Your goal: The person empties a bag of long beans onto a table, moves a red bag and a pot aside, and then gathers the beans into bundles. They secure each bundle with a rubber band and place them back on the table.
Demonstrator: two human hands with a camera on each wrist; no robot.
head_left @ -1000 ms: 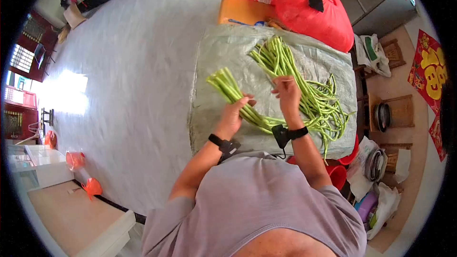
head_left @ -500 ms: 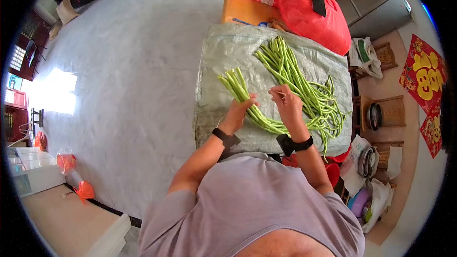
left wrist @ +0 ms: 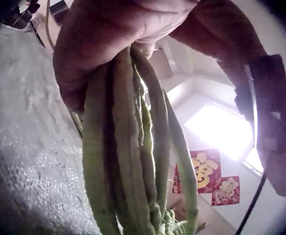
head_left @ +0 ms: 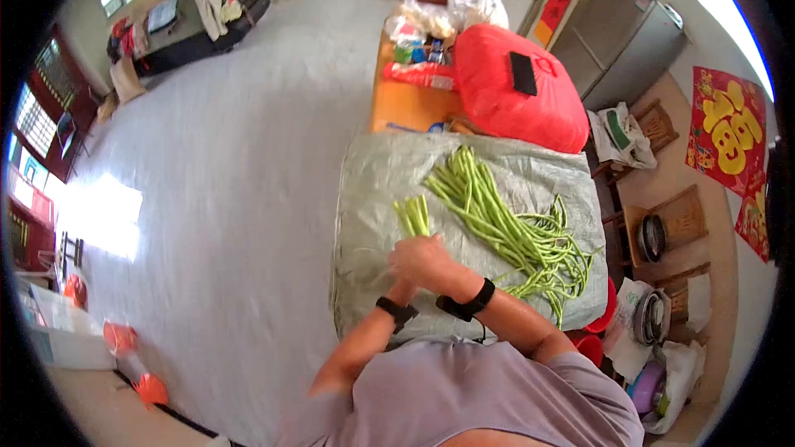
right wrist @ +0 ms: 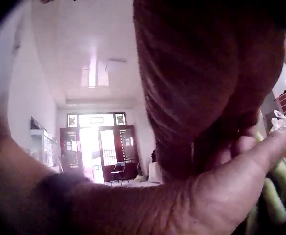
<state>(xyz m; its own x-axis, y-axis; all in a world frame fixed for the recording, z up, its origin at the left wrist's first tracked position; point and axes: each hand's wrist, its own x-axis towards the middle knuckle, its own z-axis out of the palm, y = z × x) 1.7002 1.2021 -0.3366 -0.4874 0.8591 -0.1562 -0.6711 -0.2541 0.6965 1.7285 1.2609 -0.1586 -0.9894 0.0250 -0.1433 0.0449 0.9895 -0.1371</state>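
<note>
My left hand (left wrist: 99,44) grips a bundle of long green beans (head_left: 412,213) around its middle. The cut ends point away from me, past the hands. Crossing over it, my right hand (head_left: 426,261) hides most of the left hand in the head view and bends its fingers close at the bundle. A thin pale strand (left wrist: 48,19) runs beside the beans in the left wrist view; the right fingertips are at the bundle, largely hidden. A larger pile of long beans (head_left: 497,236) lies to the right on the sheet.
A grey-green woven plastic sheet (head_left: 377,174) covers the near tabletop. Beyond are a stuffed red bag (head_left: 497,116) with a phone (head_left: 522,73) on it, and the orange table (head_left: 397,108). Chairs (head_left: 675,219) with pans stand at right, red buckets (head_left: 590,349) below.
The right hand, pinching a thin strand beside the bundle before, has moved left across the left hand. The bundle has turned more upright in view. The head view has tilted up.
</note>
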